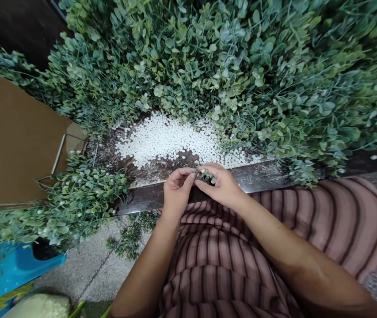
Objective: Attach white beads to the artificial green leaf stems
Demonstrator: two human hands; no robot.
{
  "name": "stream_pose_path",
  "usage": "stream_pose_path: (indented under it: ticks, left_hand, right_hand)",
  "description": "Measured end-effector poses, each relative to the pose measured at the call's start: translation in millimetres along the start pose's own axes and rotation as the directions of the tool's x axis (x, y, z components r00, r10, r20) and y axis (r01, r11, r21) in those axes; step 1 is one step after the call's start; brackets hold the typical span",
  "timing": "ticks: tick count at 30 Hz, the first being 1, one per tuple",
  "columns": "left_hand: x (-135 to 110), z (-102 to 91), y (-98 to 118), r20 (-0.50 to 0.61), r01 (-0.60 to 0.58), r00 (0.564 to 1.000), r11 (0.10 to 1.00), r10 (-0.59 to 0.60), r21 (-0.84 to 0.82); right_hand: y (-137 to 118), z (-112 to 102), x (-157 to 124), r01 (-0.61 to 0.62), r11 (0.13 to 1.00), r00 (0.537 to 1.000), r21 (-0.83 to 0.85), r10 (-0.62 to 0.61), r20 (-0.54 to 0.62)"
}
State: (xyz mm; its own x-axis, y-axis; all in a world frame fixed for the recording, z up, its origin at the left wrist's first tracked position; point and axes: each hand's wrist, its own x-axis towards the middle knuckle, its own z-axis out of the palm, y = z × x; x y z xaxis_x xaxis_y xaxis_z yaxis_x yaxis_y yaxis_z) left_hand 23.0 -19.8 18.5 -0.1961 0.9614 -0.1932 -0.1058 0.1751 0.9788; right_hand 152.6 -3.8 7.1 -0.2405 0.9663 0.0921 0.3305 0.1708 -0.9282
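Observation:
Both hands meet at the front edge of a dark table (151, 198). My left hand (178, 190) is closed in a pinch, its thumb and forefinger against my right fingertips; what lies between them is too small to make out. Curled around a small leafy artificial sprig (207, 176), my right hand (223, 185) grips it between thumb and fingers. Just beyond the hands, a spread of small white beads (161, 137) covers part of the tabletop. Behind the beads rises a large heap of green artificial foliage (208, 66).
A cardboard box (19, 145) stands on the left with a metal wire (58, 154) by its edge. More leafy stems (82, 194) hang over the table edge there. On the floor at lower left is a blue plastic thing (16, 265). Striped cloth (215, 251) covers my lap.

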Motion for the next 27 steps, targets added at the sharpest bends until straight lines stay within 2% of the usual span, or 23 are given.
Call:
stream_pose_path:
  ticks: [4,8,10,13,16,18,20,23,27]
  left_hand:
    - [1.6,2.7,-1.0,-0.010,-0.136,0.990,0.977,0.140,0.162]
    - [16.7,-8.5,-1.0,0.096,-0.185,0.982,0.925,0.162,0.331]
    - [28.7,-16.1,-2.2,0.070,-0.209,0.977,0.838,0.201,0.504]
    - [47.7,-22.2,-6.9,0.073,-0.248,0.955,0.635,0.289,0.731]
    - [62.0,-20.6,-11.6,0.185,-0.337,0.922,0.469,0.339,0.816]
    - [66.7,-18.3,-11.8,0.211,-0.356,0.914,0.432,0.347,0.829]
    - [66.8,-17.1,-9.0,0.191,-0.335,0.926,0.478,0.325,0.812]
    - [58.3,-15.9,-1.9,0.094,-0.265,0.954,0.653,0.285,0.710]
    - [39.2,-9.9,3.4,-0.053,-0.160,0.978,0.895,0.199,0.416]
  right_hand:
    - [1.4,-0.5,-1.4,-0.009,1.000,1.000,-0.012,0.009,0.021]
    - [-0.6,-7.8,-1.2,-0.069,0.997,0.997,-0.044,0.068,-0.031]
    - [-2.0,-13.7,0.3,-0.101,0.992,0.994,-0.070,0.098,-0.045]
    - [-3.6,-20.7,2.8,-0.123,0.987,0.991,-0.103,0.118,-0.057]
    - [-3.7,-21.7,3.7,-0.159,0.982,0.987,-0.100,0.155,-0.046]
    - [-2.7,-19.7,3.4,-0.202,0.978,0.979,-0.060,0.201,-0.026]
    - [-1.4,-16.8,2.9,-0.242,0.970,0.970,0.006,0.242,-0.002]
    - [-0.7,-12.5,2.8,-0.282,0.952,0.959,0.120,0.280,0.037]
    - [-2.1,-7.1,4.1,-0.310,0.919,0.950,0.244,0.310,0.040]
